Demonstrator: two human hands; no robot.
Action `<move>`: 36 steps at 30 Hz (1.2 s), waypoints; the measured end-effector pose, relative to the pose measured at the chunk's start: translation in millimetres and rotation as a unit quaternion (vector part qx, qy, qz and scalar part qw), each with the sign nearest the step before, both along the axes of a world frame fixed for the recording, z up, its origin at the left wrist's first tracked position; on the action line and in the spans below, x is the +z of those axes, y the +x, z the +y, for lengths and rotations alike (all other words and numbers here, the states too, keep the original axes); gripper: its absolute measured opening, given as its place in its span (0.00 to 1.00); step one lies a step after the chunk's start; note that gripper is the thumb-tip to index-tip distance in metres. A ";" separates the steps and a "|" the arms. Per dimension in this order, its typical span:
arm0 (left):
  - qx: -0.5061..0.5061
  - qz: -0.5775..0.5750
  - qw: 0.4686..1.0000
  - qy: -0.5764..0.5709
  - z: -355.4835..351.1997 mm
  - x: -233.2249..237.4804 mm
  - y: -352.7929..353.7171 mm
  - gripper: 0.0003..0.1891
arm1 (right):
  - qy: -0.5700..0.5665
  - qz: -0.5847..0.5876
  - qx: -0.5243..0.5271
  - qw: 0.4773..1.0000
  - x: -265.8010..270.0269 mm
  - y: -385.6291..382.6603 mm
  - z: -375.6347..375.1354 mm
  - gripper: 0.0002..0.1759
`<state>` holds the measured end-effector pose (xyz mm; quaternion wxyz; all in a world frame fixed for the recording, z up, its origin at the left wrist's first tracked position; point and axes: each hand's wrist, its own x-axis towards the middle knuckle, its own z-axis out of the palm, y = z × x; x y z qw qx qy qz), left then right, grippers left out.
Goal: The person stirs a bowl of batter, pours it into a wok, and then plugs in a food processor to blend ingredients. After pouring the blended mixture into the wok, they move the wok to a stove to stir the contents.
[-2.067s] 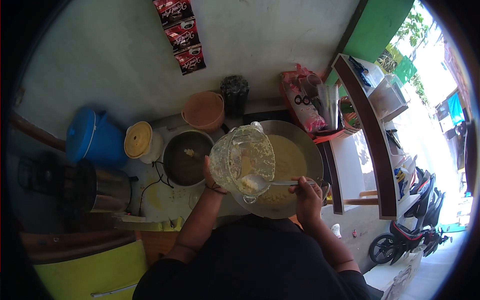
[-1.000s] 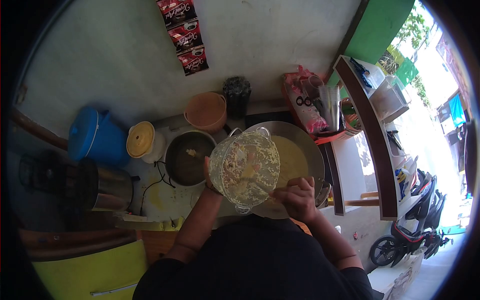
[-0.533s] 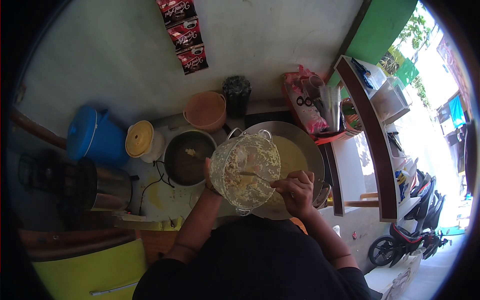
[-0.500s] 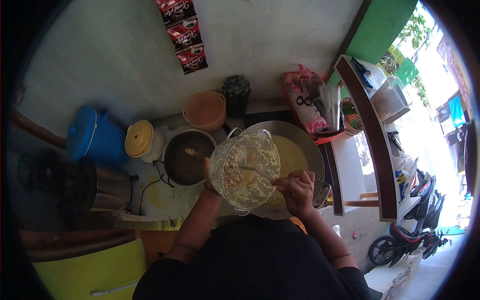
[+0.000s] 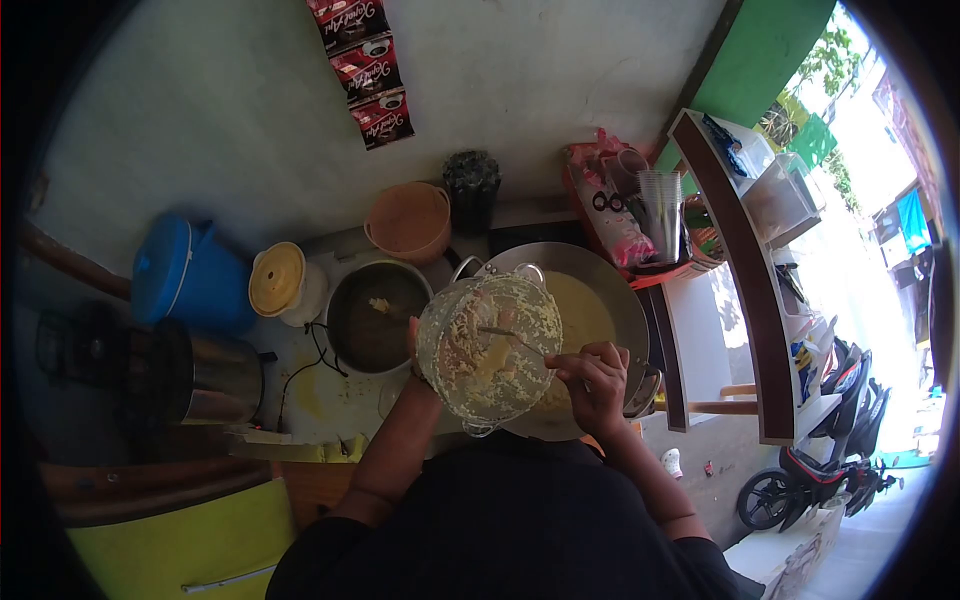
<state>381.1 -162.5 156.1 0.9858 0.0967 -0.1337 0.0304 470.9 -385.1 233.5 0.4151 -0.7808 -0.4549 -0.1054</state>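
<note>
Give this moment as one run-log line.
left hand: holds tilted glass bowl | right hand: holds spoon inside bowl | below: wok of yellow liquid

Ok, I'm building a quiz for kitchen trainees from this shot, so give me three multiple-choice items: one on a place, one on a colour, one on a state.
1. Where is the glass bowl?
A. over the wok
B. on the floor
C. inside a cupboard

2. What colour is the round lid beside the blue container?
A. red
B. yellow
C. black

3. How is the glass bowl?
A. lying flat and clean
B. upside down on the counter
C. held tilted, with bits stuck inside

Answers:
1 A: the left hand holds it above the wok's yellowish contents.
2 B: the lid is plainly yellow.
3 C: it sits off level in the hand, speckled with bits, while the right hand holds a spoon in it.
</note>
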 end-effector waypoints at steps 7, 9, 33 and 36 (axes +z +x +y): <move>-0.013 -0.031 0.999 -0.002 1.5 5.5 0.7 0.51 | -0.001 0.111 -0.012 0.994 -10.8 -6.9 -8.1 0.06; -0.019 -0.045 0.999 -0.004 1.1 7.8 0.7 0.51 | 0.026 0.197 -0.016 0.980 -21.2 -9.3 -6.2 0.06; 0.070 0.046 0.996 0.027 13.0 -18.3 -11.9 0.48 | 0.205 0.226 -0.143 0.942 -2.5 6.8 -61.3 0.12; 0.071 0.047 0.996 0.016 11.7 -13.4 -11.5 0.49 | -0.037 -0.063 -0.109 0.991 12.7 13.3 -73.2 0.10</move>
